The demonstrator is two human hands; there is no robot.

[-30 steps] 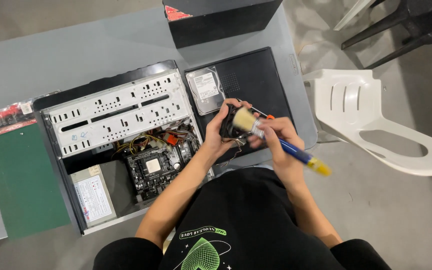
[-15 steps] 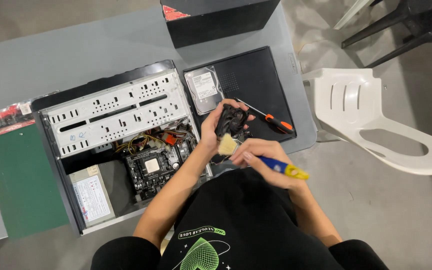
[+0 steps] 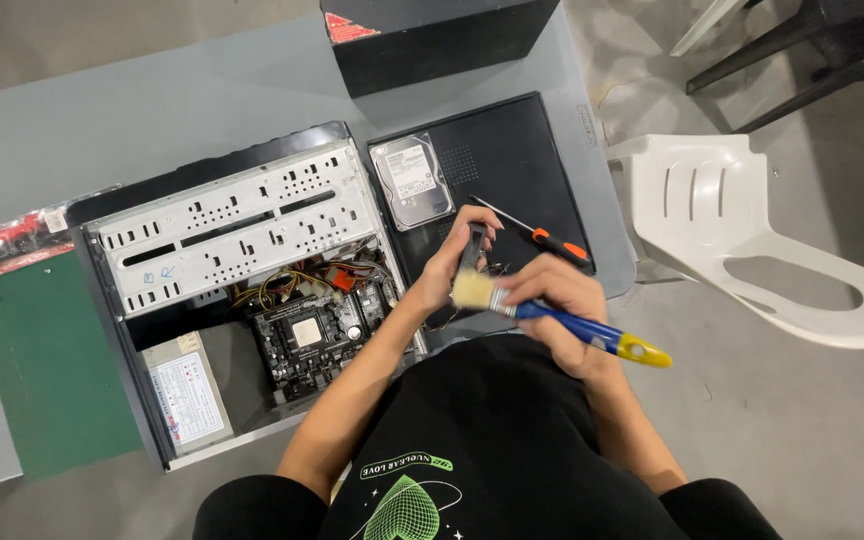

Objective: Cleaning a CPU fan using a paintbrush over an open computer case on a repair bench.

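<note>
Black box (image 3: 437,40) with a red corner label at the far desk (image 3: 152,100) edge; red flat packet (image 3: 12,240) far left above a green mat (image 3: 47,370). White-labelled power supply (image 3: 187,385) in the open computer case (image 3: 242,290). Left hand (image 3: 457,265) clamped on a small dark part (image 3: 474,245); right hand (image 3: 552,310) gripping a blue-and-yellow-handled brush (image 3: 552,318), pale bristles against the part, over the black side panel (image 3: 512,170). Silver hard drive (image 3: 412,182) and orange-handled screwdriver (image 3: 542,238) lie there.

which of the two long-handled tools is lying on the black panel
The screwdriver with the orange-and-black handle; the blue-and-yellow brush is held in the right hand.
</note>
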